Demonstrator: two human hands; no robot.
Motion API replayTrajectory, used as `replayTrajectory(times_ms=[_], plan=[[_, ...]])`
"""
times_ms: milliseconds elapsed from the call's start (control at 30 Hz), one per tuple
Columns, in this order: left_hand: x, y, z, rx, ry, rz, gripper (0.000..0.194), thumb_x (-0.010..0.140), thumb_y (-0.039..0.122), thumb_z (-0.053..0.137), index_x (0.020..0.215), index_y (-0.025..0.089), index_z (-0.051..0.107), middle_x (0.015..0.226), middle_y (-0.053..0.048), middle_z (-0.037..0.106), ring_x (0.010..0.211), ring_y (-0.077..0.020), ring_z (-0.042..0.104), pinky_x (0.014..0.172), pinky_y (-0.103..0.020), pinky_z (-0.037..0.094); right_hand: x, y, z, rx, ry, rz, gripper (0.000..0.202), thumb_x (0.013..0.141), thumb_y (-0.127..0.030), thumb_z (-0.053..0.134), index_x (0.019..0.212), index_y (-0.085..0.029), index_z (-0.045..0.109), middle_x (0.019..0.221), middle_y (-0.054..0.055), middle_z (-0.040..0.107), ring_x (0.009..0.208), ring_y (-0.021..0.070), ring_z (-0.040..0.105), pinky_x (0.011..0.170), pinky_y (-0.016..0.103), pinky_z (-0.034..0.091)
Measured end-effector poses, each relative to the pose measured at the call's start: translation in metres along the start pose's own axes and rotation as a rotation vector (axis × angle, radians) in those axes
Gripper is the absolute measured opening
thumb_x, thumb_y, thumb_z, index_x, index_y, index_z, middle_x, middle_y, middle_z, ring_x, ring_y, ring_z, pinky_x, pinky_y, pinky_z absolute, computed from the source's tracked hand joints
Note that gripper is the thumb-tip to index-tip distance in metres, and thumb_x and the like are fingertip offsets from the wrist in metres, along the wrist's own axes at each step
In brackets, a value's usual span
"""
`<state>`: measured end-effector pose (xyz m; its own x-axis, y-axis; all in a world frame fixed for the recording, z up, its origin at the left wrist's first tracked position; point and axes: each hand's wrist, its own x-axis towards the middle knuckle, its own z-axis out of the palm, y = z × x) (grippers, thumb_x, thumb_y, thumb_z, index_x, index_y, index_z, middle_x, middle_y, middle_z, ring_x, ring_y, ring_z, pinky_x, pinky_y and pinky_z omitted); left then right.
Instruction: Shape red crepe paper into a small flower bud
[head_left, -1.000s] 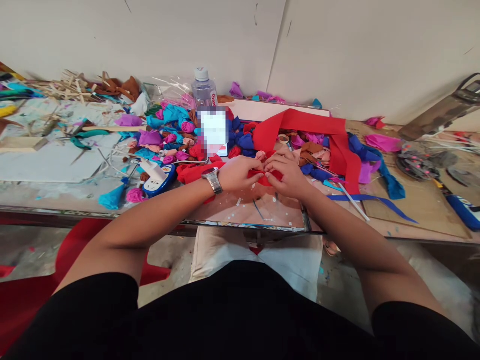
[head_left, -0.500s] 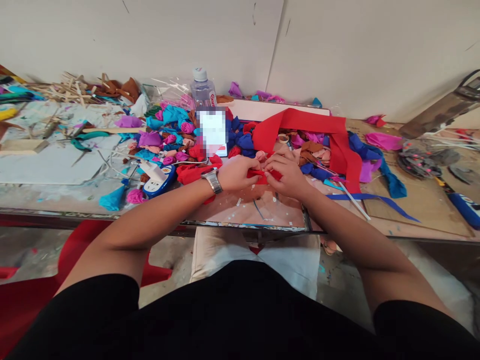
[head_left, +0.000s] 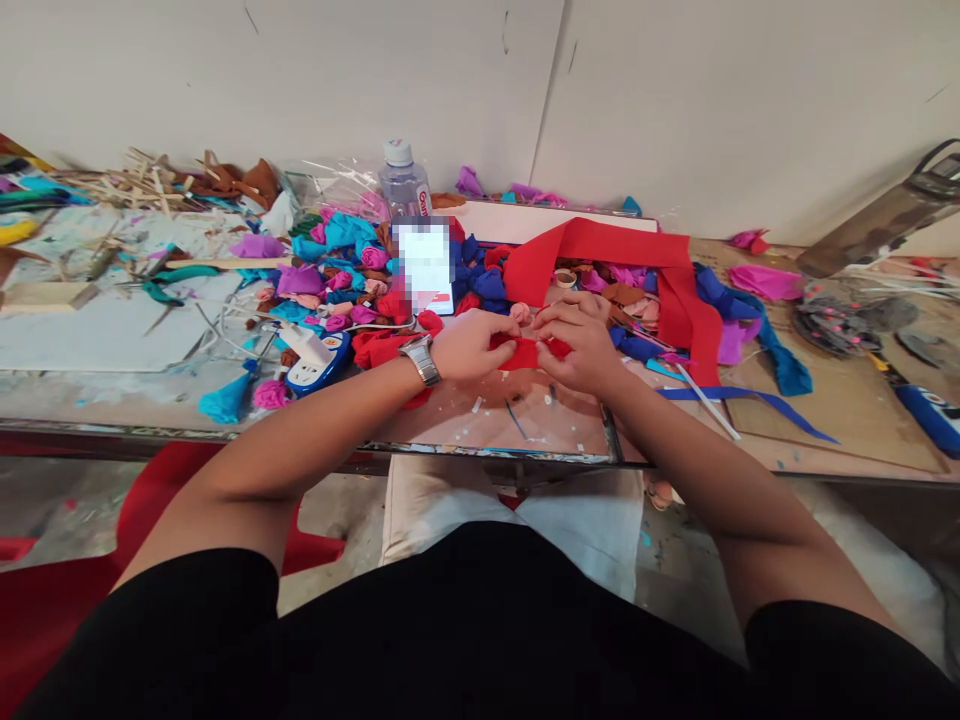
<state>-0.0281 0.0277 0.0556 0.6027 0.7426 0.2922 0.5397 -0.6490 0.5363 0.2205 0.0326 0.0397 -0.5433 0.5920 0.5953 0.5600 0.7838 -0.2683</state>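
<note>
Between my two hands a small strip of red crepe paper (head_left: 520, 355) is stretched, just above the table's front part. My left hand (head_left: 471, 346), below a silver wristwatch, pinches its left end between thumb and fingers. At the other end my right hand (head_left: 574, 345) grips the strip with bent fingers, which partly hide it. Right behind the hands sits a pale pink paper rose (head_left: 520, 313). A wide folded band of red crepe paper (head_left: 600, 243) lies beyond my right hand. More crumpled red paper (head_left: 375, 348) rests beside my left wrist.
A lit phone (head_left: 426, 270) leans before a plastic bottle (head_left: 403, 180). Paper roses in several colours cover the table's middle. A blue-white power strip (head_left: 321, 362) stands left, pliers (head_left: 176, 282) farther left. On the right are a blue ribbon (head_left: 757, 402) and a tumbler (head_left: 881, 210).
My hands have drawn slightly apart, and more of the red strip shows flat between them. My right hand has turned a little. The things on the table lie as before.
</note>
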Motion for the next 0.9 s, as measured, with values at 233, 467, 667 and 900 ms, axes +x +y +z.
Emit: replayTrajectory(times_ms=[233,467,667,900], plan=[[0.002,-0.003,0.001,0.256,0.012,-0.053,0.032,0.088,0.024,0.052,0.099,0.019,0.081,0.083,-0.009,0.078,0.068,-0.0221,0.063,0.065,-0.036,0.036,-0.001,0.004,-0.003,-0.058,0.028,0.014,0.010,0.093,-0.028,0.069,0.084,-0.026,0.072,0.110,0.005,0.082,0.122,0.0362,0.063,0.109,0.063,0.038],[0.002,-0.011,0.002,0.401,0.051,-0.150,0.035,0.091,0.025,0.053,0.105,0.022,0.085,0.089,-0.011,0.081,0.076,-0.0262,0.070,0.067,-0.036,0.041,0.000,0.002,-0.003,-0.109,0.053,0.033,0.010,0.091,-0.025,0.069,0.081,-0.025,0.067,0.106,0.005,0.081,0.123,0.0381,0.060,0.108,0.063,0.033],[0.004,-0.018,0.001,0.462,0.036,-0.215,0.033,0.093,0.025,0.055,0.102,0.023,0.086,0.087,-0.012,0.080,0.074,-0.0270,0.070,0.065,-0.037,0.040,0.001,0.002,-0.002,-0.066,0.015,-0.006,0.012,0.092,-0.024,0.068,0.080,-0.025,0.066,0.107,0.006,0.082,0.117,0.0352,0.061,0.105,0.059,0.039],[0.006,-0.018,-0.002,0.598,-0.020,-0.372,0.037,0.096,0.023,0.051,0.110,0.023,0.086,0.098,-0.014,0.082,0.091,-0.0306,0.077,0.074,-0.038,0.047,0.000,0.005,0.000,-0.117,0.047,0.067,0.009,0.089,-0.023,0.071,0.080,-0.024,0.068,0.106,0.005,0.083,0.124,0.0370,0.062,0.107,0.059,0.034]])
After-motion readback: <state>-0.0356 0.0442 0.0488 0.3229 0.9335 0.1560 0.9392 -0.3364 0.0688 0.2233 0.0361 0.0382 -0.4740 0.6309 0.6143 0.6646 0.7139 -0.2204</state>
